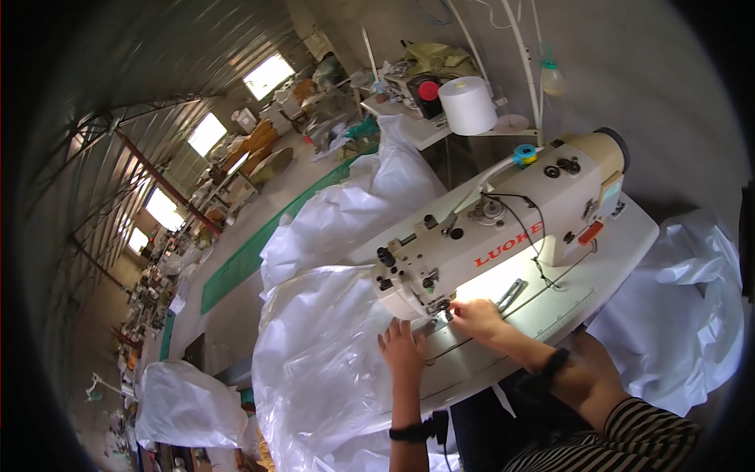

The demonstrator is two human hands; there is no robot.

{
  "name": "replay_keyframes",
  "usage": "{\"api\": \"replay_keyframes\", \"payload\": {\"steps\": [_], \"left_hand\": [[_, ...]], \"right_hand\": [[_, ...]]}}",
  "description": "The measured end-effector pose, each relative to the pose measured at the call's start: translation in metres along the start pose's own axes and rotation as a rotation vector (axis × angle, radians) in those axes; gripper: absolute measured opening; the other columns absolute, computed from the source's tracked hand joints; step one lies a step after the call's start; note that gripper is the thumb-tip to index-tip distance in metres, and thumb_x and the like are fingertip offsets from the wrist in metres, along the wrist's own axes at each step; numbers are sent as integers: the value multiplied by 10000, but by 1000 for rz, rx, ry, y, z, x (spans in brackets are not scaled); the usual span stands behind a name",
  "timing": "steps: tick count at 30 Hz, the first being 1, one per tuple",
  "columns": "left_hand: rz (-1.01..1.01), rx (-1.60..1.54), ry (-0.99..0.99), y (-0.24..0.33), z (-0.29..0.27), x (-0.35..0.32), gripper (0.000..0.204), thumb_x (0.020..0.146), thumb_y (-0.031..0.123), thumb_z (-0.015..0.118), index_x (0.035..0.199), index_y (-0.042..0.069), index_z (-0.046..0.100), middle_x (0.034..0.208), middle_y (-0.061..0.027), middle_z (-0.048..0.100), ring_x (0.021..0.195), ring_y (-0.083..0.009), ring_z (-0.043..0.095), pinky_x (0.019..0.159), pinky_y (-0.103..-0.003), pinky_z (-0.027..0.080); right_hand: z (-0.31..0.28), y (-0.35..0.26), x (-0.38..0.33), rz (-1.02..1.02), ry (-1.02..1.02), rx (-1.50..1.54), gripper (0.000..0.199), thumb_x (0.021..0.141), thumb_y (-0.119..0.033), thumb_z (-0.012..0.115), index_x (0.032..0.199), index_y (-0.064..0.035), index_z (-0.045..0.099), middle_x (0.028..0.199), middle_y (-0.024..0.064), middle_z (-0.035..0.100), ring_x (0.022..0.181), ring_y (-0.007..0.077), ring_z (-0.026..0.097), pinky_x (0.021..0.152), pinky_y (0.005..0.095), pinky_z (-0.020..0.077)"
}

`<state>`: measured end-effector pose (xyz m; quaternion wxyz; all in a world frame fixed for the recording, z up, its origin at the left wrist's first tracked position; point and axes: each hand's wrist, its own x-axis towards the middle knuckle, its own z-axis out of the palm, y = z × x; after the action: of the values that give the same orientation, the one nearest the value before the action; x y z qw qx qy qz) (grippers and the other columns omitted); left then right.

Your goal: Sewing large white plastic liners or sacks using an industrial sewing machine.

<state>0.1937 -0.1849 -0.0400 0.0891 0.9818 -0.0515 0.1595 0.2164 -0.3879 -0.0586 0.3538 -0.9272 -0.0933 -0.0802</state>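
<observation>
In the head view, a cream sewing machine (503, 228) is seen on a white table (629, 244). Its long body runs from the far right down to the near left, where the needle end (440, 305) sits. A big sheet of thin white plastic (322, 354) is piled up on the left of the table and hangs over its near edge.

The left hand (403, 346) is laid flat on the plastic sheet, just near and left of the needle end. Its fingers are spread a little and point away, toward the machine. The right hand (474, 316) is placed right beside the needle end, on its right side. Its fingertips are brought close together at the needle spot, as if something small is pinched, but what is pinched cannot be told. The right hand is the nearer one to the needle. The plastic lies to the left of both hands, so it is set to be fed under the needle from left to right.

A fat white thread cone (468, 105) is stood on a far table. More white plastic (692, 315) is heaped on the right.

The needle itself is too small to be made out. The thread at the fingertips cannot be seen. The seam in the plastic is hidden under the left hand and the machine head.
</observation>
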Motion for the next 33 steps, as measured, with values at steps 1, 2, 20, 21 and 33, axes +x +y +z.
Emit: {"api": "replay_keyframes", "payload": {"steps": [1,2,20,21,33], "left_hand": [[35,67,10,2,-28,-18,619,757,295,737,1322,156,524,1379,-95,491,1287,-309,455,1099,-561,296],[74,134,21,1,-57,-35,665,746,308,751,1349,171,507,1434,-77,447,1350,-291,404,1132,-586,244],[192,-584,-897,60,-162,-251,727,762,257,760,1318,-83,439,1234,-312,551,1145,-437,542,962,-424,470],[257,-692,-899,65,-157,-251,655,784,238,750,1312,-46,489,1250,-285,565,1141,-410,560,960,-426,471],[56,-63,-177,-80,-56,-21,604,920,402,593,1427,124,419,1503,-140,398,1360,-348,394,1036,-632,332]], "right_hand": [[-10,2,-9,-15,-2,179,166,891,-313,602,982,-203,687,748,68,690,692,270,679,671,410,527],[-26,-2,-20,-54,-21,200,149,886,-263,635,982,-159,684,738,83,686,656,266,672,647,387,533],[27,-57,-205,322,-1074,1132,615,906,-378,698,1368,-24,497,1328,114,559,1224,206,520,1010,328,442],[26,-47,-217,242,-992,1094,620,898,-352,710,1377,-27,491,1330,112,559,1229,212,517,1038,342,420],[38,-1,-293,138,-1788,943,389,943,-279,663,1237,-28,623,1161,91,658,1074,173,608,979,309,464]]}}
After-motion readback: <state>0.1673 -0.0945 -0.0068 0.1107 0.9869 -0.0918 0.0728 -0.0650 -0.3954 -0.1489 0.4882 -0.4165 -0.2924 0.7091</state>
